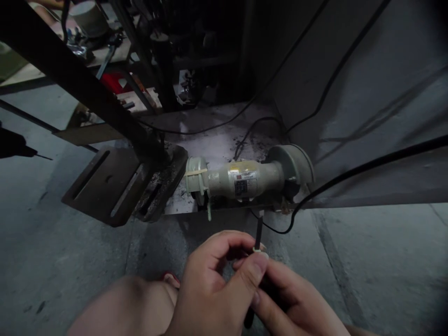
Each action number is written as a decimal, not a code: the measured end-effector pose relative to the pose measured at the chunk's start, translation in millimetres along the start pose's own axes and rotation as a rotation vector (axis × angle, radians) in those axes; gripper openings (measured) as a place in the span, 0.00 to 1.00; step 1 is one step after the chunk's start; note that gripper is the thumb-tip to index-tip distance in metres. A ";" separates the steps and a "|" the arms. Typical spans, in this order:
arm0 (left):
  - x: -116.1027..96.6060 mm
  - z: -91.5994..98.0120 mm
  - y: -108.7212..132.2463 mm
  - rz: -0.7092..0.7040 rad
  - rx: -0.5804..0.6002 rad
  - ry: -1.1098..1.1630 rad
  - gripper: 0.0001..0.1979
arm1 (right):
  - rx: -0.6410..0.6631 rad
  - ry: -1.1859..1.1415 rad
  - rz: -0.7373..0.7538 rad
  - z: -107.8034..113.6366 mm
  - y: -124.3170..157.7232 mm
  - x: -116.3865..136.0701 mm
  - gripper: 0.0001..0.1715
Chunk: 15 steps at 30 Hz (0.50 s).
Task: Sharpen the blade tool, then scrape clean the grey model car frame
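Observation:
Low in the middle of the view, my left hand [213, 284] and my right hand [297, 303] meet over the concrete floor. Both are closed on a thin dark rod-like tool [258, 233] that sticks up between the fingertips. A small pale ring sits on it at my left thumb. The tool's lower end shows below my hands. Just beyond stands a grey-green bench grinder [245, 179] with a wheel guard at each end, apart from my hands.
A dark slotted drill-press table [105, 186] on a slanted column stands at the left. Black cables [350, 175] run across the grey panel on the right. A cluttered workbench [105, 51] lies at the back left. My knee [122, 303] shows at the bottom.

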<state>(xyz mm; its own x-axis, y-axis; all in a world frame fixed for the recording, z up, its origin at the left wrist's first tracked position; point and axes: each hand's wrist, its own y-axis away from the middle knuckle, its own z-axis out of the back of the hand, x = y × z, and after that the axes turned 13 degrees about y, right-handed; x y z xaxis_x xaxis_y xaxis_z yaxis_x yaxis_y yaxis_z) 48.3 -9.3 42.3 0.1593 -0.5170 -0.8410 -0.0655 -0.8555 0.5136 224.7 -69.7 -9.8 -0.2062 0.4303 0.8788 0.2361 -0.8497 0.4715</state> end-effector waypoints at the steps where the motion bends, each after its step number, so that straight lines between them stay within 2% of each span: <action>1: 1.2 0.8 0.0 0.009 0.004 0.009 0.12 | 0.018 -0.013 0.010 0.6 -2.5 2.4 0.27; 7: 11.0 3.3 -1.3 -0.049 0.020 0.094 0.13 | 0.089 -0.076 0.033 1.3 -13.5 21.3 0.20; 13: 3.3 4.8 1.2 -0.018 0.040 0.129 0.14 | -0.059 0.119 0.029 1.0 -4.4 -4.7 0.30; 15: 1.5 5.6 3.5 -0.009 0.053 0.129 0.15 | -0.036 0.167 0.032 1.9 -2.4 -7.7 0.30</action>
<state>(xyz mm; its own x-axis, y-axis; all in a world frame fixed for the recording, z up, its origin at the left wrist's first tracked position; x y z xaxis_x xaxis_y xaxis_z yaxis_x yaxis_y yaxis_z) 42.8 -13.2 41.9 0.2854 -0.5048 -0.8147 -0.1146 -0.8619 0.4939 227.5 -70.4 -17.6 -0.3548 0.3492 0.8673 0.2118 -0.8735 0.4384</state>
